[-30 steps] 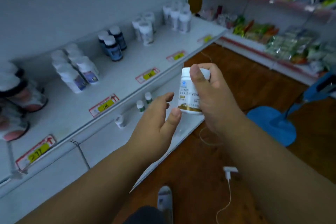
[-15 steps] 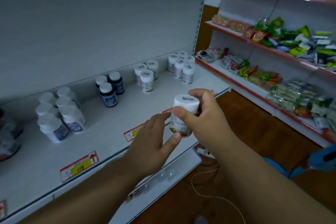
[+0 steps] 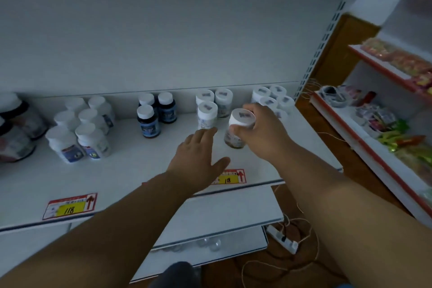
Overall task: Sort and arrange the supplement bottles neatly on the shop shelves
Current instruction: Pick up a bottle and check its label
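Note:
My right hand (image 3: 261, 127) grips a white-capped supplement bottle (image 3: 240, 121) by its top, low over the white shelf (image 3: 140, 170), just right of a group of three matching bottles (image 3: 208, 110). Whether its base touches the shelf I cannot tell. My left hand (image 3: 198, 156) hovers flat over the shelf with straight fingers, holding nothing, just left of the held bottle. Behind my right hand stand several more white bottles (image 3: 273, 98). Three dark blue bottles (image 3: 155, 114) and a cluster of white bottles with blue labels (image 3: 81, 128) stand further left.
Large dark-banded jars (image 3: 16, 126) sit at the far left. Price tags (image 3: 70, 206) line the shelf's front edge. A lower shelf (image 3: 222, 213) juts out below. A snack rack (image 3: 392, 128) stands to the right; a power strip (image 3: 282, 238) and cords lie on the wooden floor.
My right hand has carried the bottle forward and down over the shelf beside the matching group. My left hand has let go of it and spread flat. The view has tilted upward.

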Tool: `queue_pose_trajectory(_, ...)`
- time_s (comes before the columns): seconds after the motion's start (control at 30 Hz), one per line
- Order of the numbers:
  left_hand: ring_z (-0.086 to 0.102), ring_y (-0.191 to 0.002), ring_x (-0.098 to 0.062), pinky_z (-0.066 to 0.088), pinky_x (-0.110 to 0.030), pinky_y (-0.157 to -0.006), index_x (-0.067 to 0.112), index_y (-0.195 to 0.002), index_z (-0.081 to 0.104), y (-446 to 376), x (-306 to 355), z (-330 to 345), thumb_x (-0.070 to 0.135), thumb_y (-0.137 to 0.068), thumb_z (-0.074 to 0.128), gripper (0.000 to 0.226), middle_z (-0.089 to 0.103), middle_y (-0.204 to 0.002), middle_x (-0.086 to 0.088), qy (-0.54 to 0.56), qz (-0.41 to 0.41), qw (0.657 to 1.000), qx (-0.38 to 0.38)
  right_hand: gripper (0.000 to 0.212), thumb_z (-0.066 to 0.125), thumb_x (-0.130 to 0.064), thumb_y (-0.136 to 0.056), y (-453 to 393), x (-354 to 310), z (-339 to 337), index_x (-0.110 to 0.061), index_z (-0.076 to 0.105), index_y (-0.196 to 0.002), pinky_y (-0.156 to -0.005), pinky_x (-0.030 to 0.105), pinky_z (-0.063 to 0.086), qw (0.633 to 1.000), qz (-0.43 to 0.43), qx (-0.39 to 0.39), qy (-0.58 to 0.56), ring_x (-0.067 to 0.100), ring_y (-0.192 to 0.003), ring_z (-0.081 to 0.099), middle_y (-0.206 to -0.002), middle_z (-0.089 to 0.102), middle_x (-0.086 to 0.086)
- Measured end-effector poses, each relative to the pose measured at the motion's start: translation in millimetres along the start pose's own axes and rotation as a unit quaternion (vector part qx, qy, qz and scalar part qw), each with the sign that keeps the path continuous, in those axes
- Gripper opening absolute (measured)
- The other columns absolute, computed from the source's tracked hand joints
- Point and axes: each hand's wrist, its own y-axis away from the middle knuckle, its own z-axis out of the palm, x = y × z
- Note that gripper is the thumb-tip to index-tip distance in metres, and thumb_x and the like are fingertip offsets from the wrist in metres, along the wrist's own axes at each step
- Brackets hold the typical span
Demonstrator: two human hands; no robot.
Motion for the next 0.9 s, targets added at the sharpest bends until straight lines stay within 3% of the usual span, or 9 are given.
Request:
queue_pose_trajectory(0.1,0.028,-0.14,-0.025,0.027,-0.041,-0.115,0.02,-0.15,0.023,-24,-7,0,0.055,-0.09,0.052,0.076,0.03,-0.154,-0.003,-0.047,0.018,0.998,0.033,0.058,0.075,-0.029,-0.082,-30,9,13,-0.023,0.049,-0.134,-0.078,0.025,0.037,1.0,-0.005,-0.003,0.019,0.007,-0.097,0.046,-0.111,0.05,-0.013)
queue_pose_trajectory(0.2,0.016,-0.145,-0.024,0.017,-0.04,-0.117,0.018,-0.151,0.021,-49,-16,1,0.051,-0.089,0.052,0.077,0.018,-0.159,-0.004,-0.098,0.048,0.992,0.064,0.056,0.076,-0.029,-0.08,-56,17,29,-0.023,0.052,-0.13,-0.078,0.029,0.044,0.999,0.019,-0.003,0.05,0.013,-0.101,0.056,-0.111,0.058,-0.01)
queue_pose_trajectory(0.3,-0.005,-0.15,-0.021,0.002,-0.037,-0.118,0.015,-0.155,0.005,-74,-23,6,0.05,-0.093,0.047,0.083,0.001,-0.163,-0.003,-0.132,0.065,0.988,0.045,0.055,0.077,-0.029,-0.077,-76,22,39,-0.022,0.054,-0.126,-0.087,0.033,0.049,0.997,0.009,-0.004,0.078,0.016,-0.105,0.061,-0.11,0.062,-0.01)
queue_pose_trajectory(0.47,-0.009,-0.15,-0.02,-0.004,-0.035,-0.116,0.014,-0.155,-0.007,-81,-30,12,0.049,-0.095,0.044,0.086,-0.007,-0.164,-0.003,-0.155,0.055,0.986,0.009,0.06,0.073,-0.027,-0.082,-92,24,47,-0.018,0.046,-0.135,-0.095,0.037,0.045,0.991,-0.015,-0.032,0.129,0.024,-0.118,0.054,-0.131,0.054,0.004)
queue_pose_trajectory(0.67,-0.003,-0.15,-0.02,-0.005,-0.031,-0.114,0.014,-0.155,0.0,-79,-31,10,0.046,-0.093,0.048,0.085,0.001,-0.163,-0.003,-0.14,0.059,0.988,0.031,0.066,0.074,-0.032,-0.081,-86,25,45,-0.019,0.041,-0.137,-0.092,0.038,0.045,0.989,-0.024,-0.033,0.143,0.03,-0.116,0.052,-0.131,0.046,0.01)
queue_pose_trajectory(0.77,0.018,-0.146,-0.025,0.01,-0.036,-0.118,0.014,-0.153,0.02,-59,-25,10,0.039,-0.087,0.059,0.081,0.021,-0.159,-0.006,-0.094,0.029,0.992,0.084,0.062,0.073,-0.034,-0.082,-67,24,41,-0.017,0.044,-0.133,-0.093,0.041,0.046,0.987,-0.065,0.015,0.144,0.031,-0.116,0.049,-0.129,0.046,0.011)
queue_pose_trajectory(0.9,0.031,-0.14,-0.025,0.023,-0.037,-0.114,0.016,-0.151,0.027,-14,-16,11,0.04,-0.087,0.06,0.076,0.035,-0.153,-0.004,-0.048,-0.046,0.99,0.121,0.049,0.075,-0.03,-0.081,-33,16,39,-0.012,0.051,-0.12,-0.083,0.045,0.051,0.978,-0.167,0.06,0.106,0.036,-0.105,0.054,-0.12,0.053,0.016)
